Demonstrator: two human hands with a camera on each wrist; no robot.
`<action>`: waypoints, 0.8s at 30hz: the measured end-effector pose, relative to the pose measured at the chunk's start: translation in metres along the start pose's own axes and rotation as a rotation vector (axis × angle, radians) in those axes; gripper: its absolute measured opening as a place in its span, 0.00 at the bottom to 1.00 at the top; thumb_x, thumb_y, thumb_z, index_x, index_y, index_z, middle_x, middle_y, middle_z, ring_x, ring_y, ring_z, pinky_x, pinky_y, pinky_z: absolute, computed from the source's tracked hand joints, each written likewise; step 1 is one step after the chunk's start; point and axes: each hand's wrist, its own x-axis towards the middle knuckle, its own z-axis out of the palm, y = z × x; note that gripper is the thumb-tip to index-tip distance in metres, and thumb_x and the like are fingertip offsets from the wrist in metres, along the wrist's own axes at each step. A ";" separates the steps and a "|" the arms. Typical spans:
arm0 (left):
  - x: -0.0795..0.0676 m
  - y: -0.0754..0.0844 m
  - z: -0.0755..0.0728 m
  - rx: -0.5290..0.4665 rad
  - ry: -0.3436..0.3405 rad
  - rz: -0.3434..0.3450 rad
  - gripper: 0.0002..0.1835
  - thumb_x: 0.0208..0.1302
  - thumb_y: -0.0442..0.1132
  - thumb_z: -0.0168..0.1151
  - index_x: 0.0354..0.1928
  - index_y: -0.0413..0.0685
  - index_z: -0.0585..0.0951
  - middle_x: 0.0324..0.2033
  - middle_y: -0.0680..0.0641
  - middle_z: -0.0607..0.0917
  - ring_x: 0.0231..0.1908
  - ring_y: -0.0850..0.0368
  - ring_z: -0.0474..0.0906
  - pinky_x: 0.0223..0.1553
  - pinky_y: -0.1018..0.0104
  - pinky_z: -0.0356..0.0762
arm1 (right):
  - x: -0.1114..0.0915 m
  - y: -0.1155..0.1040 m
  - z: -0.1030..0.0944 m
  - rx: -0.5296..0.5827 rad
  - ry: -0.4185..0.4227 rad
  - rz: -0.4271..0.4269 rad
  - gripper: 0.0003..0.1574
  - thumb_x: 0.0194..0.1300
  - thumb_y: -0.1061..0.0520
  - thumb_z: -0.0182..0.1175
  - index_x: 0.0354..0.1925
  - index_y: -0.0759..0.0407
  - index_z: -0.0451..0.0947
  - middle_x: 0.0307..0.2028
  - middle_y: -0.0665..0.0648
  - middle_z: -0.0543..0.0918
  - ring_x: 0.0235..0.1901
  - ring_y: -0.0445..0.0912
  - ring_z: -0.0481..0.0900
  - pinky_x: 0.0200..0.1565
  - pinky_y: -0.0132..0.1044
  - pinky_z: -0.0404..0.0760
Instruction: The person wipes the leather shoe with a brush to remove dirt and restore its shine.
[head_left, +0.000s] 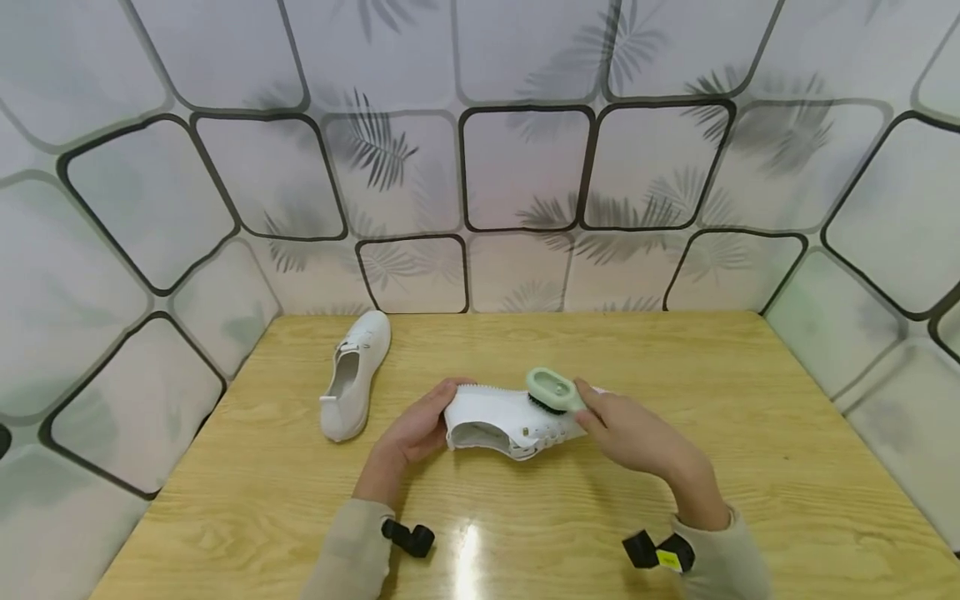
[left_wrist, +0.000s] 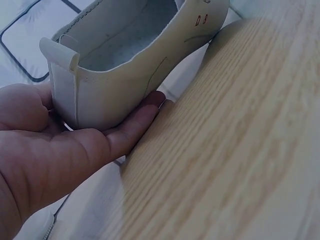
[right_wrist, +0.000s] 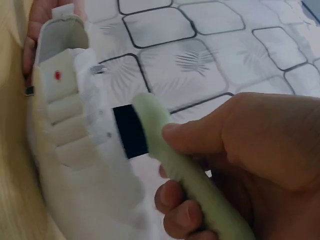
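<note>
A white lace-up shoe (head_left: 491,404) lies tilted on its side above the wooden table, its opening facing me in the head view. Around its heel curls my left hand (head_left: 415,425); the left wrist view shows the fingers (left_wrist: 135,127) under the heel. My right hand (head_left: 633,432) grips a pale green brush (head_left: 551,387) by its handle. In the right wrist view, the brush's dark bristles (right_wrist: 131,131) are against the shoe's upper side. The second white shoe (head_left: 365,385) stands to the left, toe pointing away.
The wooden table (head_left: 712,375) extends on both sides of the hands. A patterned backdrop (head_left: 525,171) encloses its back and sides. Both wrists carry small black cameras (head_left: 411,537) near beige sleeves.
</note>
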 end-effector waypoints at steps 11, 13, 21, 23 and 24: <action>0.001 -0.002 0.003 0.001 0.020 0.004 0.27 0.81 0.53 0.32 0.70 0.44 0.61 0.54 0.50 0.75 0.51 0.58 0.74 0.50 0.62 0.74 | -0.001 -0.013 0.005 -0.067 0.054 -0.002 0.36 0.79 0.50 0.46 0.72 0.74 0.55 0.60 0.70 0.76 0.45 0.56 0.81 0.49 0.50 0.77; 0.002 -0.001 0.004 0.001 0.015 0.000 0.26 0.81 0.53 0.32 0.69 0.45 0.63 0.54 0.50 0.75 0.51 0.58 0.74 0.49 0.62 0.75 | -0.004 -0.013 0.002 -0.067 0.059 0.029 0.35 0.79 0.51 0.47 0.72 0.74 0.56 0.54 0.69 0.80 0.34 0.54 0.80 0.43 0.48 0.78; 0.000 0.002 0.007 -0.016 0.029 -0.019 0.23 0.82 0.50 0.31 0.67 0.46 0.63 0.53 0.49 0.74 0.48 0.58 0.75 0.46 0.64 0.76 | 0.006 -0.020 0.014 -0.111 0.079 0.021 0.35 0.79 0.50 0.47 0.71 0.74 0.58 0.40 0.61 0.82 0.30 0.45 0.74 0.38 0.43 0.74; 0.000 0.002 0.006 -0.004 0.038 -0.016 0.23 0.82 0.50 0.32 0.68 0.45 0.63 0.53 0.49 0.74 0.48 0.58 0.76 0.46 0.64 0.76 | 0.005 -0.023 0.013 -0.086 0.055 0.017 0.35 0.79 0.50 0.47 0.71 0.73 0.59 0.50 0.65 0.82 0.42 0.53 0.81 0.49 0.49 0.76; -0.001 0.002 0.006 0.002 0.039 -0.016 0.23 0.82 0.50 0.32 0.68 0.45 0.63 0.53 0.48 0.74 0.48 0.58 0.76 0.46 0.64 0.77 | 0.003 -0.023 0.012 -0.076 0.044 0.025 0.34 0.79 0.50 0.47 0.71 0.73 0.60 0.56 0.68 0.80 0.47 0.53 0.80 0.52 0.51 0.76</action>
